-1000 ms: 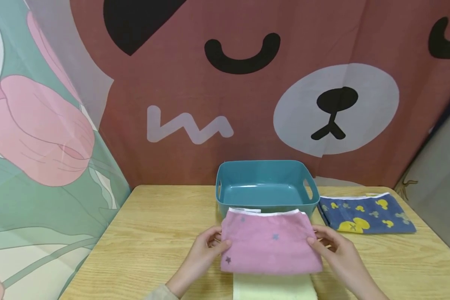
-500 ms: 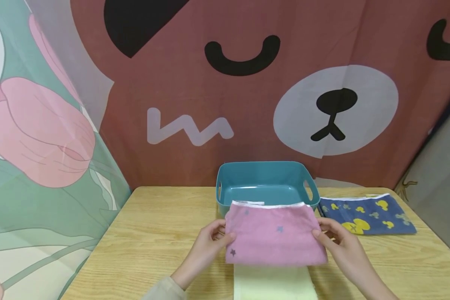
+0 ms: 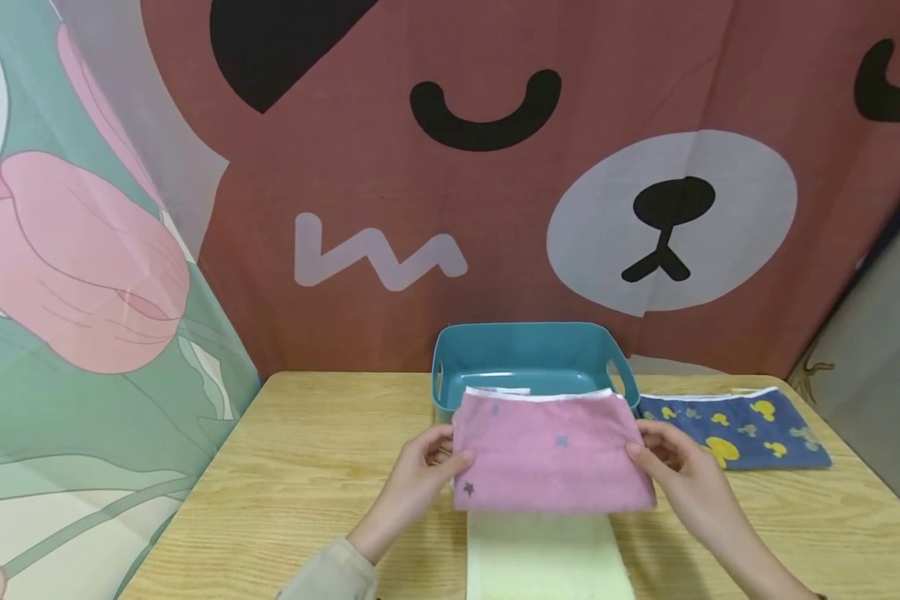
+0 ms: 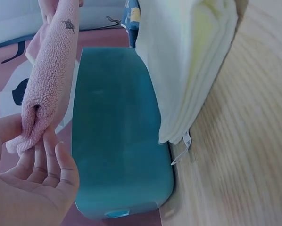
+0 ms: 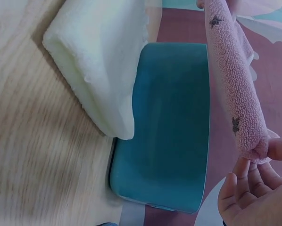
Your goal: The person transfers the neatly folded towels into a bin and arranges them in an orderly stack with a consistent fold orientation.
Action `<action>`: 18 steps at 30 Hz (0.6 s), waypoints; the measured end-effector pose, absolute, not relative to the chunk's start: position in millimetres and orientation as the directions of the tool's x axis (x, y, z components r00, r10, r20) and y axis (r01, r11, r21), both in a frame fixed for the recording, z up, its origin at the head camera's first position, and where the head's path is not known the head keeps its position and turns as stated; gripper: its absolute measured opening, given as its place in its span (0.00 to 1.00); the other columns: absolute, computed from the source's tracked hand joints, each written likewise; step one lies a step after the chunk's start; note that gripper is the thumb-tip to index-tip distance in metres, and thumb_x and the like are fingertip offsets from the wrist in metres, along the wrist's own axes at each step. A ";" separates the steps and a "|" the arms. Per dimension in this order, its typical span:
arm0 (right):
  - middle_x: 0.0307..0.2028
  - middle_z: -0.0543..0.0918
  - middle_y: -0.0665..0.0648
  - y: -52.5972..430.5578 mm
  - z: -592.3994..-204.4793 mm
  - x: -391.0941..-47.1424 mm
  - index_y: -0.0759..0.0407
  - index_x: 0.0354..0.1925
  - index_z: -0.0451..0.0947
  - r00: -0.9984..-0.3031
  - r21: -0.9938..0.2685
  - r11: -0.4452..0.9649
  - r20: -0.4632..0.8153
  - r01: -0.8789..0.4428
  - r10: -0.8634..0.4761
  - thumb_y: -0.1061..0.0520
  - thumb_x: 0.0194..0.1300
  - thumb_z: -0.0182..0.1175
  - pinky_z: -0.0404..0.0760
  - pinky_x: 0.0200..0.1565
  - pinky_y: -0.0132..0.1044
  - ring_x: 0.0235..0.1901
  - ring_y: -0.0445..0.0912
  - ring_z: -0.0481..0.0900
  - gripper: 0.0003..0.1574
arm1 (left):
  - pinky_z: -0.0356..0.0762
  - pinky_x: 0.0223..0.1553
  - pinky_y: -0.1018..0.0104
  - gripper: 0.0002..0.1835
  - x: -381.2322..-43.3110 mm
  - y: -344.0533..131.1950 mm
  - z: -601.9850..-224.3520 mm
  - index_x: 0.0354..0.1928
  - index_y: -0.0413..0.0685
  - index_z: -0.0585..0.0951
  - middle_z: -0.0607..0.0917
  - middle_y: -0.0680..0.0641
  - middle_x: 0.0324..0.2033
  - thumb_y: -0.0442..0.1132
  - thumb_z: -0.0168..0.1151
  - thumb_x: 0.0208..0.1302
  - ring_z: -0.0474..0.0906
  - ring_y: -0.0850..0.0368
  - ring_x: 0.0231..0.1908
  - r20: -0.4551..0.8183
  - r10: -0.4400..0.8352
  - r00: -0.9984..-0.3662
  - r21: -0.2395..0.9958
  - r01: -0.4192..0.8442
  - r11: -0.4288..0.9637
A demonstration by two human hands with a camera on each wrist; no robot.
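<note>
A folded pink towel with small stars and a white edge hangs between my two hands, in front of the teal basket. My left hand pinches its left side, thumb on the near face and fingers behind. At the opposite side my right hand pinches it the same way. In the left wrist view the folded end of the pink towel shows between thumb and fingers, raised above the basket's rim. The towel hides much of the basket's front in the head view.
A folded pale yellow towel lies on the wooden table nearer to me, below the pink one. Right of the basket lies a folded blue towel with yellow shapes. A bear-printed cloth hangs behind the table.
Both hands have lifted the pink towel and carried it forward, slightly to the right, so it overlaps more of the basket. More of the yellow towel shows beneath it.
</note>
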State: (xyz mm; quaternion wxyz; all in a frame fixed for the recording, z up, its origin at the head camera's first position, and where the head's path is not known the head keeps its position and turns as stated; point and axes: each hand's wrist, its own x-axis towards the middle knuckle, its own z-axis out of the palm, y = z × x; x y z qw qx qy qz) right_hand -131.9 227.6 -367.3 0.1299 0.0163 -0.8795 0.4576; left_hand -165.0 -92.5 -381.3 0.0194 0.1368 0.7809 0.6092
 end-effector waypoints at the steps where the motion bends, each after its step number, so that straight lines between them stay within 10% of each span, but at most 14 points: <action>1: 0.39 0.83 0.55 227.6 -366.3 -132.7 0.64 0.57 0.77 -0.967 -0.802 0.580 0.239 -0.145 0.089 0.54 0.71 0.61 0.76 0.35 0.31 0.33 0.38 0.76 0.21 | 0.76 0.37 0.68 0.16 -165.9 -92.3 -380.5 0.52 0.38 0.80 0.82 0.47 0.37 0.39 0.66 0.66 0.76 0.55 0.36 0.132 0.235 -0.963 0.957 0.185 0.222; 18: 0.39 0.83 0.57 229.7 -358.5 -150.9 0.64 0.56 0.77 -0.954 -0.765 0.610 0.295 -0.208 0.045 0.55 0.71 0.61 0.76 0.34 0.32 0.35 0.38 0.77 0.20 | 0.78 0.38 0.66 0.15 -181.5 -92.0 -371.8 0.53 0.37 0.80 0.83 0.46 0.36 0.37 0.64 0.68 0.76 0.56 0.35 0.172 0.241 -0.955 0.949 0.227 0.221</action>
